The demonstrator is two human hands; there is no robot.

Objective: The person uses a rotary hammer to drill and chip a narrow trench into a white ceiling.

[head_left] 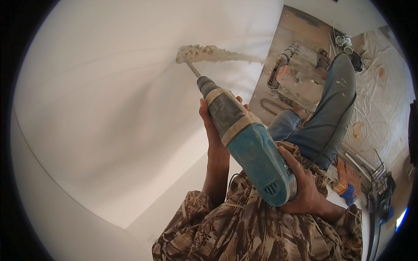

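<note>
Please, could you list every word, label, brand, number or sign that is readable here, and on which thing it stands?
No text can be read.
Teal drill: any marks are too small or blurred to read.
White wall: no letters or numbers visible.

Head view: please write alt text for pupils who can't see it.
A person's left hand grips the front and right hand the rear of a blue power drill, its bit at the wide end of a rough groove in a pale wall.
</note>
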